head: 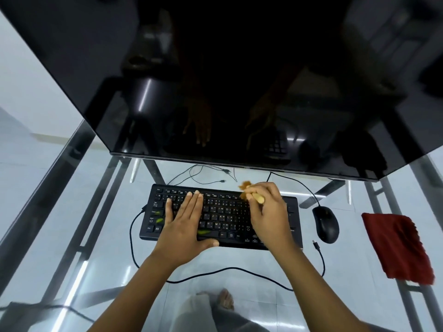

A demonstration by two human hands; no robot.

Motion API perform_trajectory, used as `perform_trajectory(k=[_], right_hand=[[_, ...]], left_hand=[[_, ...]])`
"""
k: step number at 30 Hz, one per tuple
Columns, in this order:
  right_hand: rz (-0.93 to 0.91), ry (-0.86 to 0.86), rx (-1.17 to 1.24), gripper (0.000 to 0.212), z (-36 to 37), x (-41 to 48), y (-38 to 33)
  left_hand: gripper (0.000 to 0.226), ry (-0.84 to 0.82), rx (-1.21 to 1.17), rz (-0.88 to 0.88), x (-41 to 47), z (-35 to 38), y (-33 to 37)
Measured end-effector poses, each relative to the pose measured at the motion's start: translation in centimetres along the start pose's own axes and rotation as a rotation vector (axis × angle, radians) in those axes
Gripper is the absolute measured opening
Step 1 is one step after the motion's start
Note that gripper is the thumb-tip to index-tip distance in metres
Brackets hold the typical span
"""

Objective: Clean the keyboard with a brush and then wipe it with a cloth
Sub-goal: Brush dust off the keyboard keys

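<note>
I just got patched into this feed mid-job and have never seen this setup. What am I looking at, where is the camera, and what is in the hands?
One camera, worn on a person's head, looks down at a glass desk. No robot: these are bare hands. The left hand lies flat on the black keyboard, steadying it. The right hand grips a brush at the keyboard's far edge. Green bits lie on the keys. A mouse and a red cloth lie to the right, below a dark monitor.

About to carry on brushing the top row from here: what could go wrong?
Bits swept off the keyboard's far edge may land on the glass desk among the loose cables. The left hand lies flat over keys, hiding green debris beside it. The brush in the right hand could miss that.
</note>
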State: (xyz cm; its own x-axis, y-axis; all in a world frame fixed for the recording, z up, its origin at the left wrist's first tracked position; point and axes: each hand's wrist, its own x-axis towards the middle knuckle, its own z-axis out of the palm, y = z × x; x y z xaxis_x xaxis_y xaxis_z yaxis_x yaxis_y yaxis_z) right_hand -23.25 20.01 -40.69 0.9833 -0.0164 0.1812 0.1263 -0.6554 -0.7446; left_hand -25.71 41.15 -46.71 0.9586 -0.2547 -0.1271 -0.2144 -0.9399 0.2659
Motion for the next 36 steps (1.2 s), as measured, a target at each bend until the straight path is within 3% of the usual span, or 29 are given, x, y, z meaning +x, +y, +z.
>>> perform_trajectory(k=[2,4,6,9,13,15,18,21,22,25,28,29,33,36], right_hand=[[-0.107,-0.100,-0.034,0.012,-0.6,-1.4,0.0],[-0.173,-0.393,-0.072,0.010,-1.1,-3.5,-0.4],[-0.157,-0.521,0.018,0.008,-1.5,-4.9,-0.9],[0.121,-0.344,0.344,0.008,-1.8,-4.6,-0.8],[0.281,-0.165,0.185,0.016,-1.8,-2.9,0.4],[0.242,-0.110,0.153,0.016,-2.3,-2.4,0.7],[0.197,-0.321,0.079,0.011,-2.4,-2.3,0.5],[0.167,-0.062,0.015,0.014,-2.6,-1.7,0.7],[0.163,-0.047,0.047,0.015,-2.7,-1.7,0.8],[0.197,-0.257,0.076,0.012,-1.9,-1.8,0.1],[0.201,-0.002,0.009,0.017,-1.4,-1.2,-0.5],[0.201,0.005,0.036,0.018,-1.1,-1.0,-1.0],[0.133,-0.283,0.105,0.014,2.2,-1.4,-3.3],[0.099,-0.076,0.042,0.016,3.1,-0.7,-4.1]], left_hand=[[0.117,0.005,0.008,0.012,0.0,0.1,0.0],[0.117,0.010,-0.003,0.022,0.0,0.1,-0.2],[0.118,0.015,-0.002,0.027,0.2,0.1,-0.1],[0.118,0.016,-0.028,0.023,0.2,0.2,-0.1],[0.119,0.008,-0.008,0.023,0.0,0.2,-0.2],[0.119,0.009,0.002,0.023,0.0,0.1,-0.3],[0.118,0.012,0.020,0.025,0.0,0.2,-0.5],[0.118,0.002,0.008,0.023,0.1,0.3,-0.5],[0.118,0.006,0.014,0.032,0.1,0.3,-0.5],[0.115,0.016,0.025,0.044,-0.3,-0.1,-1.1],[0.113,0.046,-0.026,-0.010,-1.2,-0.3,-2.2],[0.113,0.057,-0.056,-0.033,-1.4,-0.4,-2.8],[0.114,0.051,-0.109,-0.103,-2.6,-0.9,-5.0],[0.113,0.067,-0.153,-0.112,-3.2,-1.3,-6.2]])
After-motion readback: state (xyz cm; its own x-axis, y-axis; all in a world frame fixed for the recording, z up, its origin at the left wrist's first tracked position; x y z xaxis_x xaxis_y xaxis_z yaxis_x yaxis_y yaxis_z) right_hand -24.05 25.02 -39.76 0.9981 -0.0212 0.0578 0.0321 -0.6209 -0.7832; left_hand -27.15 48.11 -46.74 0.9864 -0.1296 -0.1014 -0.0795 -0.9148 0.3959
